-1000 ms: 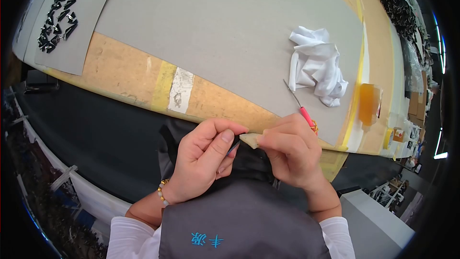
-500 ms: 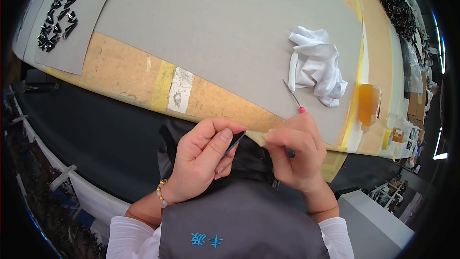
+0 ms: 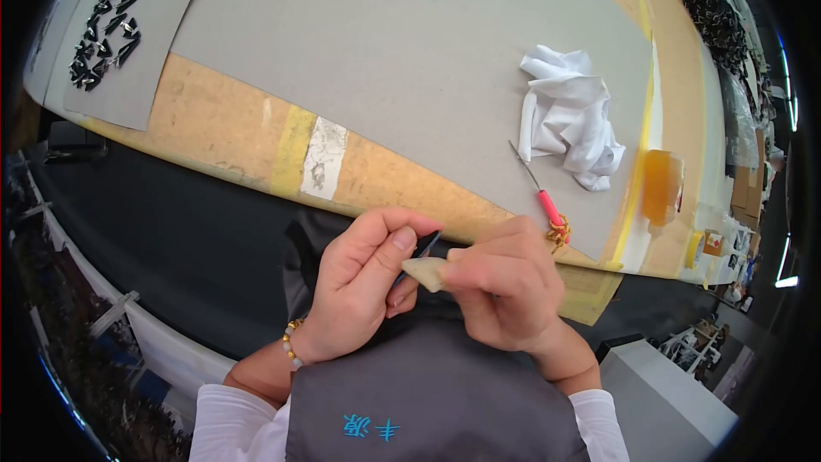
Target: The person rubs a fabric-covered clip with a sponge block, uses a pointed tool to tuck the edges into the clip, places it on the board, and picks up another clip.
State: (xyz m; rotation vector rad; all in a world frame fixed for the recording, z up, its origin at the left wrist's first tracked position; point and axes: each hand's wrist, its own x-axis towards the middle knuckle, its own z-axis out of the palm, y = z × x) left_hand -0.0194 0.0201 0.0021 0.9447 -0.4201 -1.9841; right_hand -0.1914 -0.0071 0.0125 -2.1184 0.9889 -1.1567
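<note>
My left hand (image 3: 363, 269) pinches a small dark piece (image 3: 425, 245) with a bluish edge between thumb and forefinger. Pressed between the fingers of my right hand (image 3: 509, 282) is a pale, cream-coloured wedge (image 3: 424, 274). The wedge's tip lies against or just in front of the dark piece's lower part; exact contact is hard to tell. Both hands are close together over my lap, at the table's front edge. Beyond my right hand, a tool with a pink handle (image 3: 548, 204) and a thin metal shaft lies on the grey board (image 3: 385, 51).
A crumpled white cloth (image 3: 569, 115) lies at the right of the board. Farther right stands an amber block (image 3: 661, 188) beside yellow tape (image 3: 695, 250). Several small black pieces (image 3: 117, 24) lie on a grey sheet at the far left. A pale box (image 3: 663, 402) is at lower right.
My right hand moved right with the wedge, then came back left and down, toward me, across the dark piece. More of the pink-handled tool shows now. My left hand has barely moved.
</note>
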